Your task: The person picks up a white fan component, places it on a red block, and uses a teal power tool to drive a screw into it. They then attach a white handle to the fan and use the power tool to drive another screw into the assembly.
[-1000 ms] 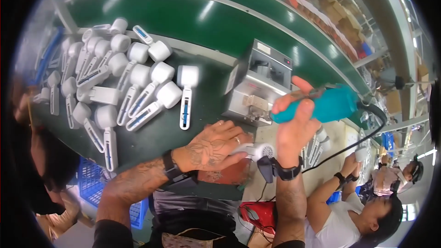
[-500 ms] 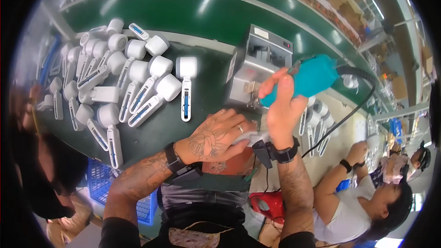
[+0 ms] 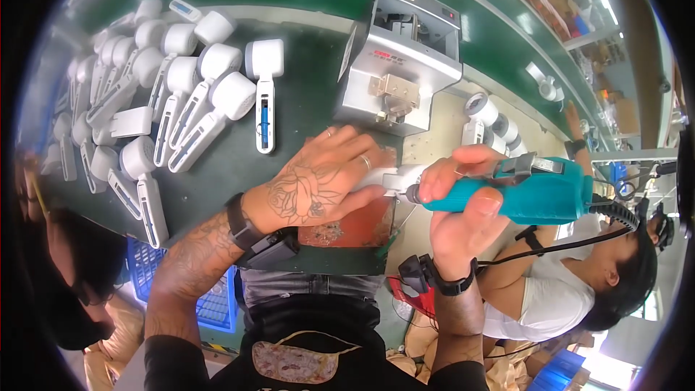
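My left hand is closed over a white handheld device, pressing it down above a reddish-brown pad; most of the device hides under my fingers. A teal electric screwdriver is gripped by my right hand. It lies nearly level, with its tip pointing left at the white device, close to my left fingertips. Whether the bit touches a screw cannot be seen. Left of my hands, a white device with a round head lies with its handle uncovered, showing a blue part inside.
A grey box-shaped machine stands behind my hands. Many similar white devices crowd the table's left side; several more lie at the right. A black cable trails from the screwdriver. A co-worker sits at the right; a blue crate is below.
My right hand has brought the screwdriver down from the machine's front to the white device, turning it level. The left hand still holds the device. The whole view has shifted.
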### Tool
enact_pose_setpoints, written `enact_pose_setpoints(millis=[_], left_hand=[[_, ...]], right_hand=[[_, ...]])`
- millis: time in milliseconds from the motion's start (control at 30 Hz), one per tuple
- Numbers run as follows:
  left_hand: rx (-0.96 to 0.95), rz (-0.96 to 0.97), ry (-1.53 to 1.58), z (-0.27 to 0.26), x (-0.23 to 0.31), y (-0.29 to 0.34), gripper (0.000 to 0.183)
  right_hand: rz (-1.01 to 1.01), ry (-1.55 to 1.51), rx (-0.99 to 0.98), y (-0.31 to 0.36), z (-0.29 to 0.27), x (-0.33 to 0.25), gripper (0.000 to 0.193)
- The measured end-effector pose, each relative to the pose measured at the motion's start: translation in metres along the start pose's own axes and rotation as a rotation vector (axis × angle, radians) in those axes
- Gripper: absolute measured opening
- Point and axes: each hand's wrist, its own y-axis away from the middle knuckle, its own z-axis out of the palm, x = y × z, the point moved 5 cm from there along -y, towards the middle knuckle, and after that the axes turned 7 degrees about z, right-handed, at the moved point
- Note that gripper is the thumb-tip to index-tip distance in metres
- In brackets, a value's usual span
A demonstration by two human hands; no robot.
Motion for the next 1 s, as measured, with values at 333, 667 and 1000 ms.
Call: enact_pose_setpoints(millis=[333,667,1000], left_hand=[[-0.044,-0.06,0.007,0.007,-0.004,-0.002,0.044],[0.135,0.115,-0.073,0.013,-0.004,0.0,0.038],[0.205,0.342,-0.27,-0.004,0.059,0.071,0.032]], right_hand=[[0.014,-0.057,-0.032,0.0,0.001,0.015,0.059],[-0.106,-0.135,-0.049,0.001,-0.015,0.029,0.041],[-0.215,-0.436,0.112,0.067,-0.02,-0.054,0.06]])
